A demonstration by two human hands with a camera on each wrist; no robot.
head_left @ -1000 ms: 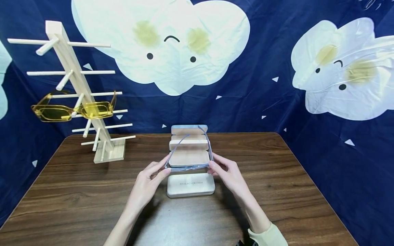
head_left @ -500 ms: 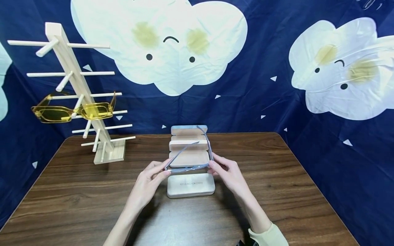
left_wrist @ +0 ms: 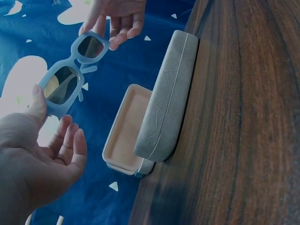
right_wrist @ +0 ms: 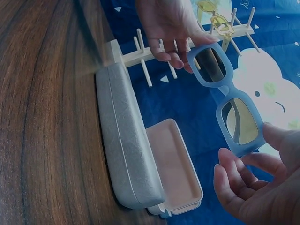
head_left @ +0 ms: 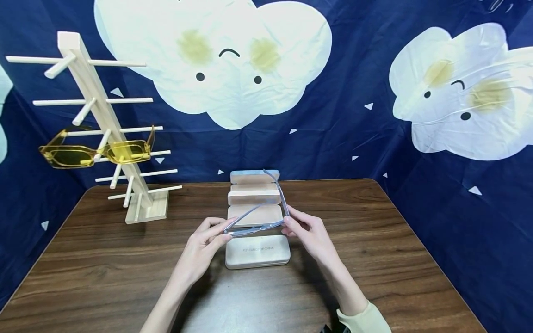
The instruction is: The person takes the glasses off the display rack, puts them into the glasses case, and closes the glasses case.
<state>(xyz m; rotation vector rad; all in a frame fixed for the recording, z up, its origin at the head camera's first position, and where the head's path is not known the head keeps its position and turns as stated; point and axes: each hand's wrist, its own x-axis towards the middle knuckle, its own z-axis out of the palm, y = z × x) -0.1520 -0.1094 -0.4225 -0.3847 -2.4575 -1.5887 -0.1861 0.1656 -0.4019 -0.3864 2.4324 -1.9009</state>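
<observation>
A pair of light-blue sunglasses [head_left: 255, 229] with dark lenses is held up between both hands, above a closed pale-grey glasses case [head_left: 258, 252]. My left hand [head_left: 200, 247] pinches the left end of the frame [left_wrist: 74, 61] between thumb and fingers. The right hand [head_left: 306, 233] pinches the opposite end, by the hinge. The left temple arm [head_left: 250, 212] slants inward, while the right temple arm [head_left: 281, 192] points away more nearly straight. Behind the sunglasses lie open cases [head_left: 255, 215] with peach lining, partly covered by the temple arms.
At the back left stands a wooden peg stand [head_left: 97, 101] on a square base. Yellow-framed sunglasses [head_left: 127, 151] hang on its pegs. A brown wood-grain table [head_left: 104, 277] carries everything, with a dark blue cloth [head_left: 333, 143] printed with clouds behind it.
The left temple arm has swung inward, its tip moving right toward the other temple arm. Both hands stay almost in place; the left end of the frame has dipped slightly.
</observation>
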